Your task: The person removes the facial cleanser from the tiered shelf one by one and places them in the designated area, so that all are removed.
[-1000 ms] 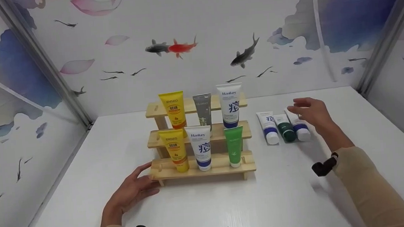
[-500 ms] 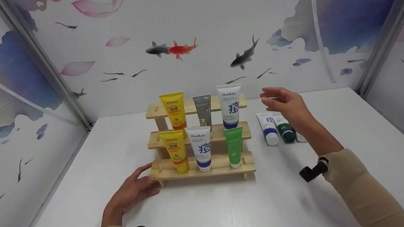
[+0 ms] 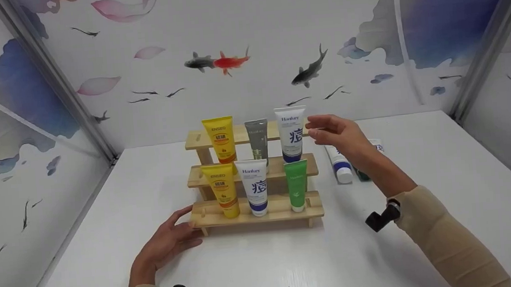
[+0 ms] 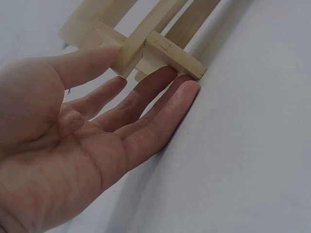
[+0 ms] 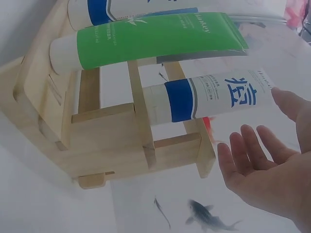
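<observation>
A three-step wooden rack (image 3: 280, 206) holds several cosmetic tubes standing on their caps. My left hand (image 3: 167, 241) is at its left end. In the left wrist view, thumb and fingertips touch the end of the lower board and its leg, fingers mostly extended. My right hand (image 3: 341, 136) reaches beside the white Hankey tube (image 3: 291, 134) on the middle step, fingers loosely bent. In the right wrist view the thumb tip is right at the tube's flat end. A green tube (image 3: 296, 183), a white tube (image 3: 255, 184) and a yellow tube (image 3: 222, 189) fill the bottom step.
Another yellow tube (image 3: 221, 139) and a grey tube (image 3: 257, 138) share the middle step. Under the right forearm lie a white tube (image 3: 342, 168), a green-capped tube (image 3: 362, 175) and another white tube (image 3: 377, 143), partly hidden. A printed panel (image 3: 246, 21) stands behind the white table (image 3: 256, 271).
My right hand has moved left from above the lying tubes to the white Hankey tube on the middle step. The left hand and the rack have stayed put.
</observation>
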`<state>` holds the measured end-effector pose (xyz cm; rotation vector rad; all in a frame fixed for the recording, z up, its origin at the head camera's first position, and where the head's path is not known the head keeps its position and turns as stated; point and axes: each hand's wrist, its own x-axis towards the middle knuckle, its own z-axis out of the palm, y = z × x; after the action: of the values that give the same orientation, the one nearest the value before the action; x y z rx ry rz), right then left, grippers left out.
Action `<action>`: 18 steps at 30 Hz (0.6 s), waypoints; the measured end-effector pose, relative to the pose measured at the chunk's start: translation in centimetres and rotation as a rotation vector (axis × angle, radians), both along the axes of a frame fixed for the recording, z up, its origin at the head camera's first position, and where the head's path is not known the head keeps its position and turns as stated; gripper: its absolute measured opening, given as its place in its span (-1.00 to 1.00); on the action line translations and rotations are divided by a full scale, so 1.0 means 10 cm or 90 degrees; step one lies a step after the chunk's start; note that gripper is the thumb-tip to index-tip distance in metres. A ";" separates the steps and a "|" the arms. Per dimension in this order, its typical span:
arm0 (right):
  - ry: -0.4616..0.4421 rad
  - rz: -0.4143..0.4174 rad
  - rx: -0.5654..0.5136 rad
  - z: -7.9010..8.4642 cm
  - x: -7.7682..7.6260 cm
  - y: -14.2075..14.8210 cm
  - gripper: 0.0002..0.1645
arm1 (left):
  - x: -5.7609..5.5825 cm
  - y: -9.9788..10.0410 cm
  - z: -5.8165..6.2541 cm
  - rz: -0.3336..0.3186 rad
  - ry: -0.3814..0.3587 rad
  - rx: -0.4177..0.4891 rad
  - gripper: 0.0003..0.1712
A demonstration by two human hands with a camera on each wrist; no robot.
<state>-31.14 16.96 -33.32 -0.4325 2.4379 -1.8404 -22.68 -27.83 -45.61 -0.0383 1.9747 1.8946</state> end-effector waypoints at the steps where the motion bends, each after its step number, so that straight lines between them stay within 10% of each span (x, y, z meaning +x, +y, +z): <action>1: -0.005 0.003 -0.003 0.00 -0.01 -0.02 -0.24 | 0.00 0.00 0.00 0.000 0.001 -0.001 -0.22; 18: -0.036 0.020 -0.054 -0.04 -0.11 -0.25 -0.28 | -0.01 -0.01 -0.02 -0.001 0.011 -0.016 -0.21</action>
<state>-32.21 14.51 -33.70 -0.4169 2.3106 -1.9210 -22.75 -27.95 -45.80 -0.0277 2.0096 1.8754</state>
